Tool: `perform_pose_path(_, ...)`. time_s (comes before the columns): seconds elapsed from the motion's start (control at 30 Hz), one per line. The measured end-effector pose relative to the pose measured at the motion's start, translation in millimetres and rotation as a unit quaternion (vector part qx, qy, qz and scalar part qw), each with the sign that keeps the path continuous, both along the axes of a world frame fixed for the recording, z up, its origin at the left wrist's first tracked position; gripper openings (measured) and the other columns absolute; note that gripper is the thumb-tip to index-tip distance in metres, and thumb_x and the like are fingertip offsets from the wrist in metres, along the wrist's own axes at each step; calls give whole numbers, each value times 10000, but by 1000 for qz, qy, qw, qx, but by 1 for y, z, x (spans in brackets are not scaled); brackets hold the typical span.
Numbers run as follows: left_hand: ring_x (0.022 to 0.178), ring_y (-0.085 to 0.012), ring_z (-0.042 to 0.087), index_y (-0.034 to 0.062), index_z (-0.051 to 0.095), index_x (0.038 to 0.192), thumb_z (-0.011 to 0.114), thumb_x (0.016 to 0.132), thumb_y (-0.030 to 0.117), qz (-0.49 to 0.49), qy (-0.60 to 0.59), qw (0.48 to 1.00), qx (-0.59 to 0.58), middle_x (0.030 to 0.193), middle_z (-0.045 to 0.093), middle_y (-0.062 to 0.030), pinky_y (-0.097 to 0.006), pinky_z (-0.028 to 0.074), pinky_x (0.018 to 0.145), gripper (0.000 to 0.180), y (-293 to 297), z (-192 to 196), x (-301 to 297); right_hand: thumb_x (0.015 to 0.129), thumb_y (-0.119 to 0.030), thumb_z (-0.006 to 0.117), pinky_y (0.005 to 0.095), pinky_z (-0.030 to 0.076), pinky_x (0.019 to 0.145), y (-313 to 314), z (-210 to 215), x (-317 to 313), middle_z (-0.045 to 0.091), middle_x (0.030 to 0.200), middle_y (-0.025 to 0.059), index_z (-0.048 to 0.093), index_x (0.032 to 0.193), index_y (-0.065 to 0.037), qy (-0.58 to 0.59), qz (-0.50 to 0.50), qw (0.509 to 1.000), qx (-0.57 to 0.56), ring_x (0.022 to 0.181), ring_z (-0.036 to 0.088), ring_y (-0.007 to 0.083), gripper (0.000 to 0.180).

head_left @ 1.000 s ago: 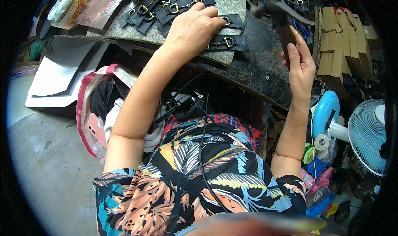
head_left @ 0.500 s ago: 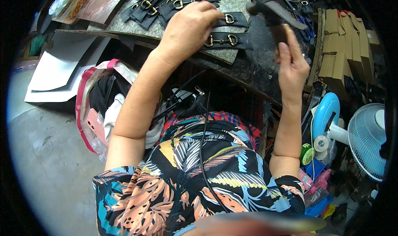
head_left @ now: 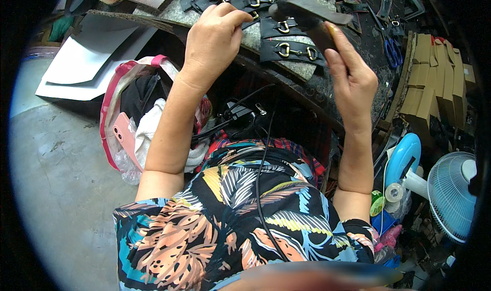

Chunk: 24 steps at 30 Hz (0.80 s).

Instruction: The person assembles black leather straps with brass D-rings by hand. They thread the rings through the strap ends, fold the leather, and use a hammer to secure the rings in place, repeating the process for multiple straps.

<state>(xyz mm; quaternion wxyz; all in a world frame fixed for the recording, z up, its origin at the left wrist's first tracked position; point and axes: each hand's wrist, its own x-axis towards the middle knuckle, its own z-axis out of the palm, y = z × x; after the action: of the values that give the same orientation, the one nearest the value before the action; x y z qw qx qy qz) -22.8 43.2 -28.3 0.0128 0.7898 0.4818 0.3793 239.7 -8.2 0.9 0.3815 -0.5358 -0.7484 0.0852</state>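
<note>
My right hand (head_left: 353, 84) grips a hammer (head_left: 319, 35) by its dark handle, with the thumb and forefinger along it. The hammer's metal head is raised over the bench, partly covering the straps below. Two black leather straps with gold-coloured horsebit fittings lie side by side near the bench edge: the nearer strap (head_left: 294, 51) and the farther strap (head_left: 276, 29). Left of them, my left hand (head_left: 215, 40) is closed, fingers curled and thumb against the forefinger. Whatever it pinches is hidden. Beyond it, a pile of similar straps (head_left: 255, 0) lies on a grey stone slab (head_left: 302, 70).
The dark bench (head_left: 353, 50) carries blue-handled scissors (head_left: 393, 53) and leather scraps on the right. Folded cartons (head_left: 427, 76) stand beside it, with a fan (head_left: 452, 188) below. On the left are white sheets (head_left: 76, 61) and a pink-edged bag (head_left: 110, 112).
My left hand has drawn left, away from the two near straps. My right hand has swung the hammer left, over them. The whole view has shifted slightly.
</note>
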Motion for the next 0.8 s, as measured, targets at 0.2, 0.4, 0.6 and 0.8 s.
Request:
perform_pose_path(0.2, 979, -325, 661, 93, 755, 1040, 646, 906, 58, 6, 11, 1000, -20, 1010, 681, -103, -408, 529, 862, 177, -3, -1, -4, 974, -336, 681, 368, 563, 625, 5, 1, -9, 750, 928, 49, 698, 1329, -301, -130, -15, 991, 14, 731, 718, 271, 357)
perform_pose_path(0.4, 956, -298, 658, 101, 761, 960, 665, 844, 57, 9, -4, 1000, -4, 949, 670, -74, -412, 554, 838, 157, 6, -8, -4, 972, -369, 679, 380, 572, 639, 1, 2, -13, 766, 973, 60, 721, 1299, -284, -16, 4, 999, 29, 763, 733, 276, 340)
perform_pose_path(0.6, 968, -302, 666, 104, 760, 969, 676, 856, 67, 12, 8, 1000, -18, 948, 660, -81, -413, 556, 838, 145, 12, -12, -1, 981, -251, 702, 329, 591, 799, 2, 8, -9, 768, 1143, 99, 732, 1296, -182, -96, 12, 994, -54, 943, 769, 248, 324)
perform_pose_path(0.8, 951, -301, 670, 97, 760, 967, 678, 878, 90, 15, 13, 1000, -18, 947, 658, -83, -423, 560, 824, 122, 14, -11, 0, 963, -341, 687, 364, 566, 640, 4, -5, -10, 749, 916, 73, 678, 1367, -287, -109, 10, 993, 39, 741, 725, 270, 407)
